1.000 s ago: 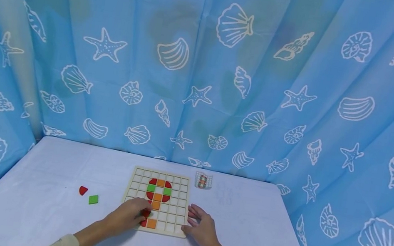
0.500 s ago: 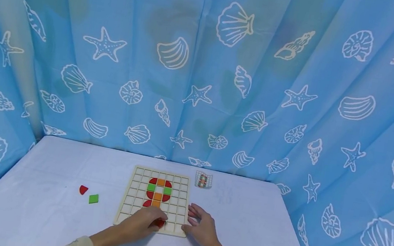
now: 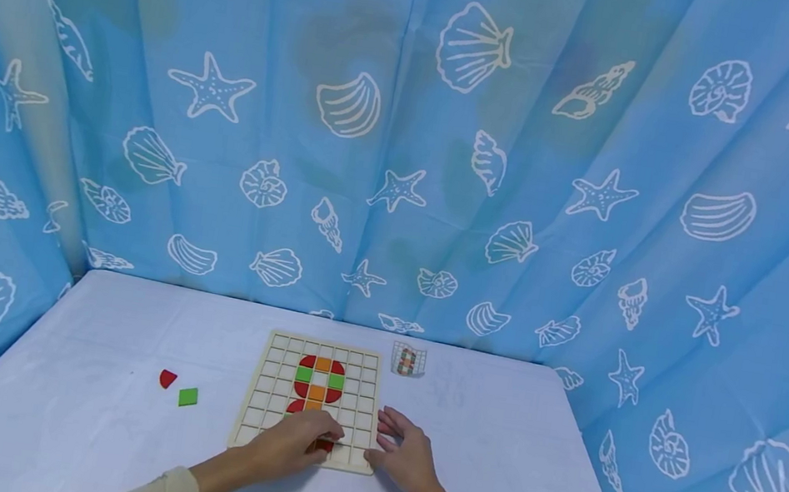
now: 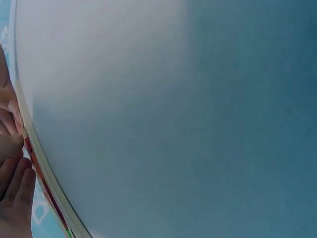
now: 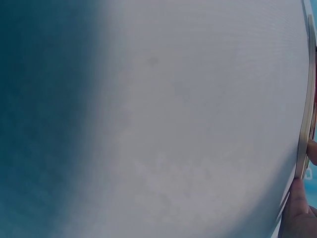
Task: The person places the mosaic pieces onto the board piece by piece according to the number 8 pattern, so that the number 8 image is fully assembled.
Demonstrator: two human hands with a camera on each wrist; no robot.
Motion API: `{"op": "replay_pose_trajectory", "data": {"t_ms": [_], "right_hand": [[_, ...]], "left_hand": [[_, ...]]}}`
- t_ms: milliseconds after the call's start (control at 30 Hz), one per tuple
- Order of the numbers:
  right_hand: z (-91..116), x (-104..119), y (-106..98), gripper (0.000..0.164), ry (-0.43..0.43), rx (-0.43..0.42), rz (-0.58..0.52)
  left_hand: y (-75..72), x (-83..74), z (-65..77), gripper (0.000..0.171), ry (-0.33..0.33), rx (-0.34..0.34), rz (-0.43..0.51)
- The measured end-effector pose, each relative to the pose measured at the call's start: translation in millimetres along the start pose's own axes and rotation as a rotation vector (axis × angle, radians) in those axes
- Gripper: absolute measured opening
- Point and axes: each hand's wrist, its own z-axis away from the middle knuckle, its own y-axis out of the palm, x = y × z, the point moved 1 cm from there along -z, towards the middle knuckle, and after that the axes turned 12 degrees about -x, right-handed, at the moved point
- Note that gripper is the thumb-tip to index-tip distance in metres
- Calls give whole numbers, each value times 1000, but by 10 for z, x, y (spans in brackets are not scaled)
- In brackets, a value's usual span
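Note:
A pale gridded board [image 3: 358,409] lies on the table, with red, green and orange tiles forming a figure in its middle columns. My left hand [image 3: 286,445] is over the board's front part and pinches a red tile [image 3: 324,445] close over the cells, between thumb and fingers. It covers several tiles beneath it. At the right front corner my right hand [image 3: 406,456] rests against the board, its thumb on the corner and its fingers extended along the right edge. In the left wrist view, red tiles [image 4: 54,203] show along the board's edge, beside the left hand's fingers [image 4: 22,186].
Left of the board, a loose red quarter-round tile [image 3: 167,379] and a green square tile [image 3: 188,397] lie on the white table [image 3: 500,463]. A small pattern card [image 3: 409,360] lies by the board's far right corner. A blue shell-print curtain [image 3: 409,139] surrounds the table.
My left hand has moved right along the board's front, from the left column of the figure to its right column, with a red tile at its fingertips. The right hand stays in place.

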Motion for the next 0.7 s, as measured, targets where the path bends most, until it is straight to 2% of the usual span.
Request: {"op": "replay_pose_trajectory", "data": {"t_ms": [100,300,367,467,567,700], "right_hand": [[0,3,-4,76,4,-1,-3],[-7,12,-5,76,18,-3,8],[-8,17,-6,76,18,-7,12],[-3,25,-6,77,23,-8,2],[5,21,1,77,25,-2,-10],[13,5,11,77,19,-7,-5]], "left_hand": [[24,0,-12,29,4,-21,2],[5,-15,-37,34,-114,-14,40],[-13,-7,-41,33,-134,-17,47],[-81,42,-17,30,-144,-25,26],[-189,150,63,29,-157,-64,-35],[-367,325,209,30,-250,-133,-96]]}}
